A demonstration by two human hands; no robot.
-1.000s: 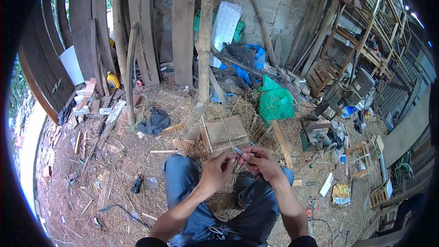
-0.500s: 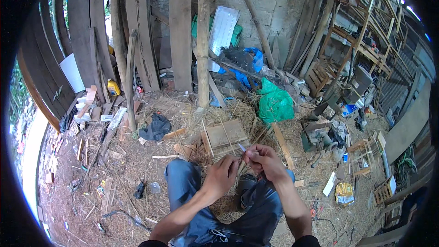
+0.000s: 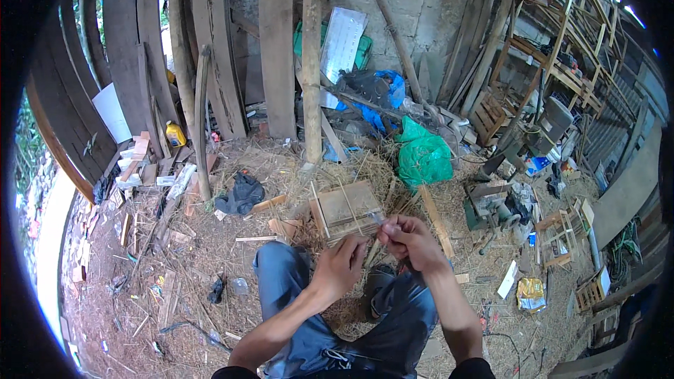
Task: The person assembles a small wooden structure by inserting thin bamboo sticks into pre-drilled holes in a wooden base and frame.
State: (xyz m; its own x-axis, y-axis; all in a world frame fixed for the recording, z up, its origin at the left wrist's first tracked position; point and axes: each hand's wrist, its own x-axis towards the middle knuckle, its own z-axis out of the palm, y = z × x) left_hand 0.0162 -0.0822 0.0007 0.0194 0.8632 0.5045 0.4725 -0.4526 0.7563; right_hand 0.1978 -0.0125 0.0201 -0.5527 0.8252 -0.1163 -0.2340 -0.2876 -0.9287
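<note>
My right hand (image 3: 415, 244) is closed around a knife, its short pale blade (image 3: 377, 217) pointing up and left past the fingers. A dark part of its handle shows under the palm. To its left, my left hand (image 3: 340, 265) has its fingers curled together at nearly the same height. A thin pale stick (image 3: 349, 205) runs up from the left fingertips across a wooden board (image 3: 344, 205) on the ground; the grip on it is partly hidden by the fingers. Both hands are above the gap between my knees, slightly apart.
Straw and wood scraps cover the ground. A green plastic bag (image 3: 425, 154) sits beyond the board, and a black bag (image 3: 240, 194) lies to the left. A wooden post (image 3: 312, 63) rises ahead. At right are a metal machine (image 3: 488, 203) and a small wooden frame (image 3: 557, 238).
The right hand has moved slightly right and the knife blade has tilted more upright. The left hand stays almost in place.
</note>
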